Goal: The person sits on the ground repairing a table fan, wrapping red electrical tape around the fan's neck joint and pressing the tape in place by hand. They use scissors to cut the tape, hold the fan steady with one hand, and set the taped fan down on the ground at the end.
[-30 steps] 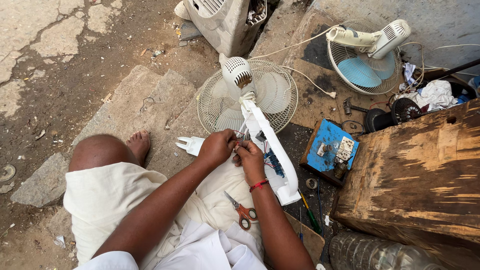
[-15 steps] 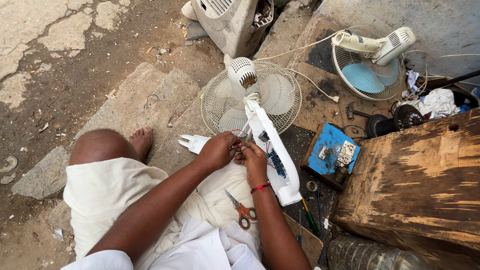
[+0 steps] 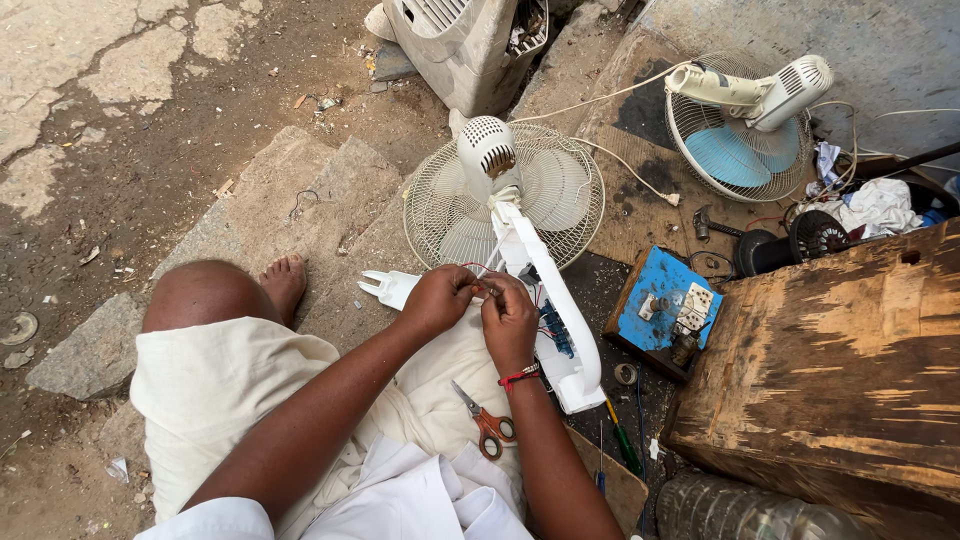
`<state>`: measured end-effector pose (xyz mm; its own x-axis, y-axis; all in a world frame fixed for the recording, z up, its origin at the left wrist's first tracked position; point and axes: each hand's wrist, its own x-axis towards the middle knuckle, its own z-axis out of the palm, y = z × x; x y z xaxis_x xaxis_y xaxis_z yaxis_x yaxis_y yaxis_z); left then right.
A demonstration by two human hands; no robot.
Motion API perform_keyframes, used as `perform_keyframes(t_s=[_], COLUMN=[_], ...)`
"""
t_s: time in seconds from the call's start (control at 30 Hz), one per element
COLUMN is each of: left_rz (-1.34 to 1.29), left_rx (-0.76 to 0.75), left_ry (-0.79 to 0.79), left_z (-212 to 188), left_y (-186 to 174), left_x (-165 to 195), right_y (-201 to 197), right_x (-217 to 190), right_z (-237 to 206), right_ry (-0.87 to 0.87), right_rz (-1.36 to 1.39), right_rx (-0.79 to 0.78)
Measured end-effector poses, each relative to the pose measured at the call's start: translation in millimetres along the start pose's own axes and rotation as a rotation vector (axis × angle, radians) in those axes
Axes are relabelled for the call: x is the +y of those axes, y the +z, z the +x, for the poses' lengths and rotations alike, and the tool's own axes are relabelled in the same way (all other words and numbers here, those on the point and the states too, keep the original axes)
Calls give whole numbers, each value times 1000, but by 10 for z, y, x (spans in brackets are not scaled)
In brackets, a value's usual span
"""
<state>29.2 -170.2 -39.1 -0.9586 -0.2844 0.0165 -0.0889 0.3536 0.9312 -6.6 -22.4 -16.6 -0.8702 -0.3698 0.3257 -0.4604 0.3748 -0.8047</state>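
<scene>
Two hands work close together over the white fan (image 3: 500, 190) that lies on the ground by the person's lap. The left hand (image 3: 440, 300) and the right hand (image 3: 508, 318) meet just below the fan's round cage. Their fingers are pinched together on thin wires (image 3: 478, 272) that come out of the fan's open white stand (image 3: 560, 320). One wire looks red. The right wrist wears one red band (image 3: 520, 377).

There are two fans. The second fan (image 3: 745, 125) has blue blades and lies up and to the right of the white fan. One pair of scissors (image 3: 485, 425) with orange handles rests on the person's white clothes, just below the hands. One green screwdriver (image 3: 622, 440) lies to the right of the scissors. One blue board (image 3: 655, 305) with small white parts on it sits right of the stand. A big worn wooden box (image 3: 840, 360) stands right of the blue board. One bare foot (image 3: 283, 285) rests left of the hands.
</scene>
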Motion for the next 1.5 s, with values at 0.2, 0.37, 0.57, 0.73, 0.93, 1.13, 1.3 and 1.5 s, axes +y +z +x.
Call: perform_keyframes(t_s=[0.2, 0.37, 0.57, 0.73, 0.93, 1.13, 1.3, 1.5], left_rz=[2, 27, 81, 91, 79, 246, 381, 451], left_rx=[-10, -49, -20, 24, -64, -49, -4, -11], left_ry=[-172, -313, -302, -218, -141, 94, 240, 188], left_z=[62, 144, 171, 142, 114, 51, 29, 66], left_y=[42, 28, 21, -7, -101, -81, -72, -86], left_x=[9, 23, 35, 105, 157, 131, 150, 218], right_y=[-51, -74, -77, -64, -90, -137, -137, -99], right_x=[-87, -100, -98, -87, -96, -116, -70, 4], right_z=[55, 85, 117, 143, 181, 165, 139, 146], right_ry=[-74, -206, -236, -236, -177, -216, -215, -261], right_rz=[-92, -154, -256, -348, -402, -462, -436, -441], right_rx=[-82, -95, -98, -143, -205, -216, -191, -168])
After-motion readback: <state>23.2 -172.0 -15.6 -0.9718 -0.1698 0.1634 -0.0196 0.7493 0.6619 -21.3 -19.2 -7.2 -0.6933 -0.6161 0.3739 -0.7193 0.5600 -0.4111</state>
